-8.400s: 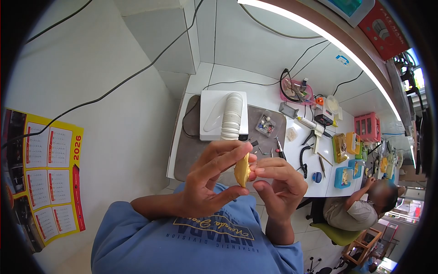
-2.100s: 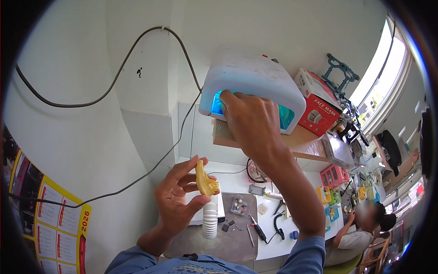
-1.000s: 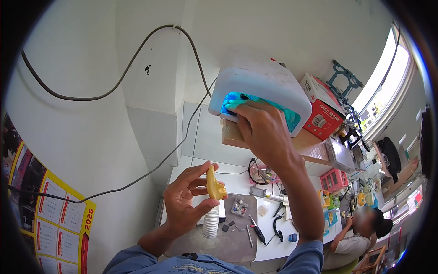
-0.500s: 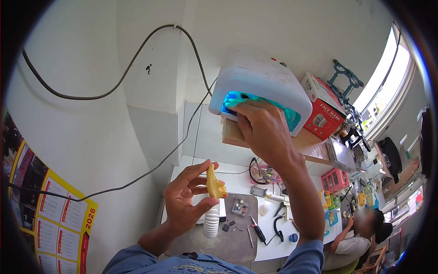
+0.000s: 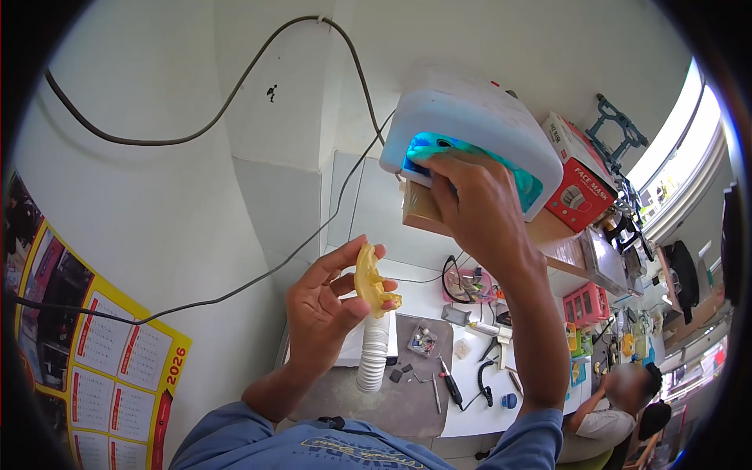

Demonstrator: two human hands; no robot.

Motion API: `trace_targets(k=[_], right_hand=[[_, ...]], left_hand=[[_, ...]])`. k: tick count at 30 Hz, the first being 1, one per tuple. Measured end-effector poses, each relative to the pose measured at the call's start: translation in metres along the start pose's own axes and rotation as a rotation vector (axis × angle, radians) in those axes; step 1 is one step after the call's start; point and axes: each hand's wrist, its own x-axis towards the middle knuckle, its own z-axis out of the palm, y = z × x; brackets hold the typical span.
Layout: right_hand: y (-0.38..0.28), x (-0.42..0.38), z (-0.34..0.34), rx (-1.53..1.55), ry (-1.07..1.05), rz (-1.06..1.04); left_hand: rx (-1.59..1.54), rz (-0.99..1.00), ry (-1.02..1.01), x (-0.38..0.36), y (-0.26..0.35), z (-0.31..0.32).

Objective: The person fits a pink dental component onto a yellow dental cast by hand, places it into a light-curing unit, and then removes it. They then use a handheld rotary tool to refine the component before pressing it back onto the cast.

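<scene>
My left hand grips a yellow dental model between thumb and fingers, tilted on its side with its tooth forms facing right. My right hand reaches into the opening of a white UV curing lamp, which glows blue inside. The index finger is stretched toward the left of the opening; the other fingertips are hidden, and I cannot see whether they hold anything. Below the model, a white ribbed hose rises from the bench.
The lamp rests on a wooden shelf beside a face mask box. On the bench lie a handpiece with coiled cord and a clear box of small parts. A co-worker sits at right. Cables hang along the wall.
The view has shifted, so the surroundings sit further right. My left hand has risen slightly and turned the model, showing more of its toothed side. My right hand stays in the lamp opening.
</scene>
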Motion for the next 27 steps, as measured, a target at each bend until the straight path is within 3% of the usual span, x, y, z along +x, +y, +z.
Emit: trace_targets(k=[17,20,22,27], right_hand=[[0.007,-0.005,0.003,0.002,0.025,-0.012],[0.002,-0.015,0.0,-0.021,0.174,-0.136],[-0.01,-0.034,-0.003,0.151,0.374,-0.162],[-0.036,-0.083,-0.004,0.554,0.006,0.059]], left_hand=[[-0.135,-0.09,0.106,0.007,-0.003,0.007],[-0.128,-0.079,0.123,0.006,-0.004,0.007],[-0.108,-0.051,0.133,0.003,-0.004,0.008],[-0.028,0.007,0.13,-0.003,-0.006,0.009]])
